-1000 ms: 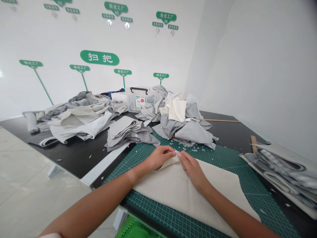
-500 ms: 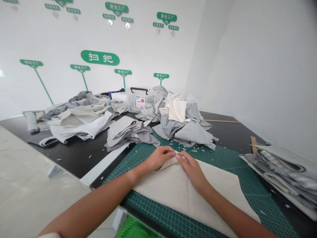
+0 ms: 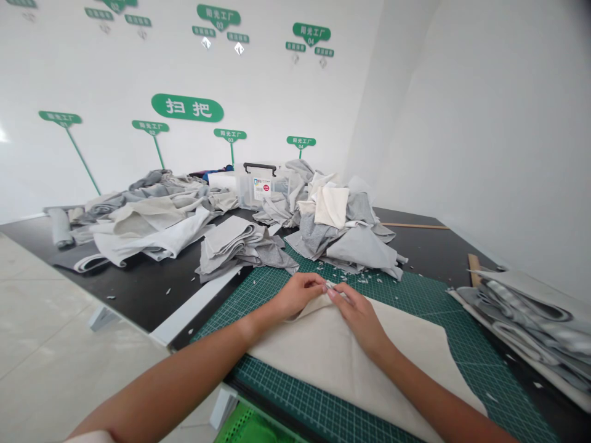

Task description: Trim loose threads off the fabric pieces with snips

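Observation:
A large cream cloth (image 3: 332, 363) lies spread over the green cutting mat (image 3: 415, 295). Its far edge is lifted at the middle, where my two hands meet. My left hand (image 3: 300, 294) pinches that raised edge between thumb and fingers. Close against it, my right hand (image 3: 353, 307) pinches the same edge from the other side. A small bit of pale fabric pokes up between the fingertips; its details are too small to make out. Both forearms reach across the cloth from the near side.
Beyond the mat sit a heap of grey and cream fabric pieces (image 3: 355, 246), a folded grey stack (image 3: 231, 243) and a clear plastic box (image 3: 247, 191). More grey cloth (image 3: 148, 227) covers the table's left. Folded fabrics (image 3: 530, 320) lie at right. Small scraps dot the mat.
Almost nothing differs. Both hands stay at the cloth's far edge, with only a slight shift of the fingers; a little more pale fabric shows between them.

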The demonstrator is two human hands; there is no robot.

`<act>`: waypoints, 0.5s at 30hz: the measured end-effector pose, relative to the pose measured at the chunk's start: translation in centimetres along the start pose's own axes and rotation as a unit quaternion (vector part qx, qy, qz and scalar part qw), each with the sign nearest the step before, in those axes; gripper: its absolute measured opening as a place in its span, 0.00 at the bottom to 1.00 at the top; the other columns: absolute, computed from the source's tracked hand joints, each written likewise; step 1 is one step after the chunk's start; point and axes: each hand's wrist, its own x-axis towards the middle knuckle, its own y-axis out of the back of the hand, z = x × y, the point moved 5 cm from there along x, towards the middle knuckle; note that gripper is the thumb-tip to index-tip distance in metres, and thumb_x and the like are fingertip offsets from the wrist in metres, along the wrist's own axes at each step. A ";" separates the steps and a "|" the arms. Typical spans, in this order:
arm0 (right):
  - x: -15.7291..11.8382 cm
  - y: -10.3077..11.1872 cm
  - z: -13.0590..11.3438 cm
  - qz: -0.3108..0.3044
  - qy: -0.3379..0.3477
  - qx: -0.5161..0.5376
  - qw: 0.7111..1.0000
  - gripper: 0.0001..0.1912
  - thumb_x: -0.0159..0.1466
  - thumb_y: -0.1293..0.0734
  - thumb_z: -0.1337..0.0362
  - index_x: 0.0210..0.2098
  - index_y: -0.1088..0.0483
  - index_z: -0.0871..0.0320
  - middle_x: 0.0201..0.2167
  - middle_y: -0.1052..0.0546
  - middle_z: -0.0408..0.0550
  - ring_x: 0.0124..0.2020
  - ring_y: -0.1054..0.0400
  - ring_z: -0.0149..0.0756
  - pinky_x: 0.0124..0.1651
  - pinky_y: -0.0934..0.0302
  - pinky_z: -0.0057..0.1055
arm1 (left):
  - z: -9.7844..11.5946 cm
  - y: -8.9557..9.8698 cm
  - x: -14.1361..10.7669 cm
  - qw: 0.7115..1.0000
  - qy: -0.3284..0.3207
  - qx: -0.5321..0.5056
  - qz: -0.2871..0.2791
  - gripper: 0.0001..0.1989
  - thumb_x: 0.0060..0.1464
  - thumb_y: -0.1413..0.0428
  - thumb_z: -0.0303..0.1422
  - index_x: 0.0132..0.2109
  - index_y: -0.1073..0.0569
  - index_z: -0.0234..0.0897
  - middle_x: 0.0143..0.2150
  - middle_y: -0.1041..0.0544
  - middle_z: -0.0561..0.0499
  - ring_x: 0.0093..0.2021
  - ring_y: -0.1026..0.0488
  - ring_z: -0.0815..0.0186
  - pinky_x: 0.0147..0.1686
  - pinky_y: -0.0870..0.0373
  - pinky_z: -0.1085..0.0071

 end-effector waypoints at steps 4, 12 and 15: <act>0.0 0.0 0.1 0.003 0.004 -0.006 1.000 0.17 0.69 0.40 0.48 0.37 0.29 0.53 0.36 0.24 0.41 0.39 0.33 0.39 0.41 0.45 0.30 | -0.2 0.0 0.0 1.000 0.002 0.001 0.000 0.14 0.56 0.41 0.40 0.39 0.21 0.32 0.36 0.22 0.47 0.38 0.28 0.65 0.41 0.35 0.72; 0.0 0.1 0.1 0.012 0.026 0.011 1.000 0.18 0.71 0.41 0.50 0.33 0.32 0.55 0.32 0.28 0.41 0.34 0.37 0.35 0.38 0.45 0.28 | 0.0 -0.1 -0.2 1.000 -0.008 0.014 0.001 0.14 0.57 0.42 0.40 0.38 0.21 0.32 0.35 0.22 0.48 0.36 0.29 0.66 0.38 0.36 0.73; 0.0 -0.1 0.2 0.019 0.019 0.030 0.999 0.18 0.70 0.41 0.50 0.31 0.33 0.56 0.29 0.30 0.42 0.30 0.40 0.33 0.33 0.47 0.27 | -0.2 0.1 -0.1 1.000 -0.002 0.026 0.010 0.14 0.57 0.42 0.40 0.39 0.21 0.32 0.36 0.21 0.47 0.37 0.28 0.65 0.39 0.35 0.72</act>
